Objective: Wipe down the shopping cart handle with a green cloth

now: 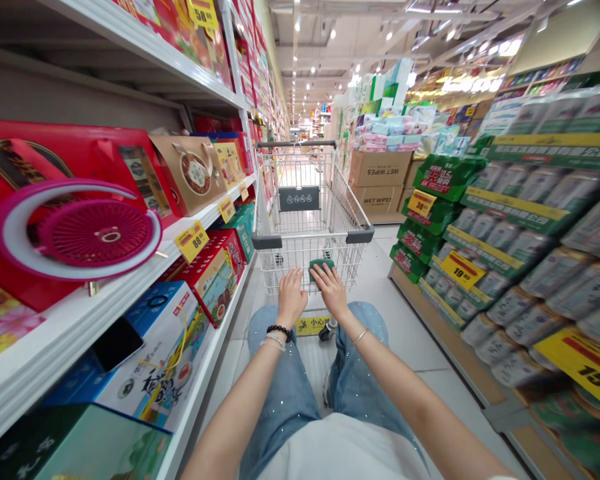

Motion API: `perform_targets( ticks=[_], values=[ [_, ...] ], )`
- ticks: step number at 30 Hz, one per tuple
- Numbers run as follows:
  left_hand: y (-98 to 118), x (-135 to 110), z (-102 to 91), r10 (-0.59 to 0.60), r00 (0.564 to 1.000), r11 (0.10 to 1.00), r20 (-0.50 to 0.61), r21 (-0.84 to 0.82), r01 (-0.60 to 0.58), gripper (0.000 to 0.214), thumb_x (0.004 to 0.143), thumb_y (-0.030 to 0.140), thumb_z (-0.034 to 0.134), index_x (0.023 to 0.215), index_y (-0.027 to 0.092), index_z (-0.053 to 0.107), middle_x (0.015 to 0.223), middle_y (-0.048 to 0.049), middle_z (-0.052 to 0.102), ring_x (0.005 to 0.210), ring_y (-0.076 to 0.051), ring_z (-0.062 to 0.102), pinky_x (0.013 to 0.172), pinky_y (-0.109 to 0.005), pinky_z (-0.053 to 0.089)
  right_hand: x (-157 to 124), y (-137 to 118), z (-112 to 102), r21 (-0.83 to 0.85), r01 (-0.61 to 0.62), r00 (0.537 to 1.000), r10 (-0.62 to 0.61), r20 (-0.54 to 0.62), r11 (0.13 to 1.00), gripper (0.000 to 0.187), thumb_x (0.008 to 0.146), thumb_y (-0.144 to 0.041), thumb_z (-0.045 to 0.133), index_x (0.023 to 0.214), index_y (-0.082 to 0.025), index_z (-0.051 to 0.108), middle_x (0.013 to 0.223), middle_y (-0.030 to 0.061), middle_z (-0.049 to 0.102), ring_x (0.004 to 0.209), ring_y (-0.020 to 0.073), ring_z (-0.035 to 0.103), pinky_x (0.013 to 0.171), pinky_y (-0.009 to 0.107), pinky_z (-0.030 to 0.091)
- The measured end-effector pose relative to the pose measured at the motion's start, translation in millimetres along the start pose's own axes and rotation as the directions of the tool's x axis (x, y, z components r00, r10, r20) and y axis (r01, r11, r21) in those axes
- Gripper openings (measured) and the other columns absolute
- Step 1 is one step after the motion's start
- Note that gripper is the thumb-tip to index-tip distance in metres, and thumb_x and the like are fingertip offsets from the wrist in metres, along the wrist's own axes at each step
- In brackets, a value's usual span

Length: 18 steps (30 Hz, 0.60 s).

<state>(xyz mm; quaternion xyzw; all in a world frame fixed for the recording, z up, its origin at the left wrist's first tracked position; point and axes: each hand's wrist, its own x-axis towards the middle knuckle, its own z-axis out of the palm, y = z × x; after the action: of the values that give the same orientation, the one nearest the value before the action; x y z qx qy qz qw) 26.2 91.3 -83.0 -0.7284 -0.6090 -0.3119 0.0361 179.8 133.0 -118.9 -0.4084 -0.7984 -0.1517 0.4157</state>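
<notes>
A wire shopping cart (310, 243) with grey corner bumpers stands directly in front of my knees. My right hand (331, 290) presses a dark green cloth or pad (322, 267) against the cart's near wire wall, fingers over its front. I cannot make out whether it is a cloth or a sponge. Beside it, my left hand (292, 293) rests at the same wire wall, fingers stretched upward with no loose object visible in them. A dark sign plate (300, 199) hangs inside the cart. Below my hands, a yellow label (313, 325) is partly hidden by my wrist and the cart.
On the left shelf sit a magenta fan (100, 235), red gift boxes (220, 270) and a black phone (117, 343) on a blue box. Stacked can packs (510, 220) line the right side. Cardboard wet-wipe cartons (380, 170) stand farther along. Tiled floor (405, 333) shows between.
</notes>
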Motion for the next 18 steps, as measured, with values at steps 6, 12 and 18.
perform_targets(
  ticks=[6,12,18],
  values=[
    [-43,-5,-21.9,-0.159,0.98,0.981,-0.121,0.088,0.171,0.069,0.075,0.01,0.051,0.143,0.017,0.045,0.156,-0.0107,0.04,0.149,-0.029,0.026,0.122,-0.052,0.023,17,-11,-9,0.036,0.001,0.997,0.002,-0.073,0.999,0.057,0.093,-0.003,0.036,0.143,-0.026,0.051,0.146,0.0046,0.055,0.145,0.0207,0.037,0.119,0.048,0.034],
    [-45,5,-25.7,-0.152,0.988,0.981,-0.026,0.116,0.154,0.072,0.075,0.009,0.048,0.146,0.017,0.044,0.151,-0.0105,0.048,0.149,-0.028,0.028,0.123,-0.052,0.02,31,-18,5,0.025,0.025,0.998,-0.023,-0.058,0.999,0.059,0.092,-0.002,0.034,0.144,-0.024,0.049,0.149,0.0046,0.051,0.147,0.0204,0.034,0.121,0.048,0.032],
    [-35,4,-23.8,-0.143,0.99,0.983,-0.001,0.118,0.142,0.076,0.072,0.009,0.05,0.147,0.015,0.042,0.154,-0.0113,0.044,0.148,-0.029,0.029,0.123,-0.052,0.022,14,-17,9,0.094,-0.012,0.999,0.016,-0.04,0.996,0.065,0.086,0.002,0.035,0.144,-0.023,0.05,0.145,0.0051,0.055,0.145,0.0192,0.036,0.119,0.049,0.036]
  ],
)
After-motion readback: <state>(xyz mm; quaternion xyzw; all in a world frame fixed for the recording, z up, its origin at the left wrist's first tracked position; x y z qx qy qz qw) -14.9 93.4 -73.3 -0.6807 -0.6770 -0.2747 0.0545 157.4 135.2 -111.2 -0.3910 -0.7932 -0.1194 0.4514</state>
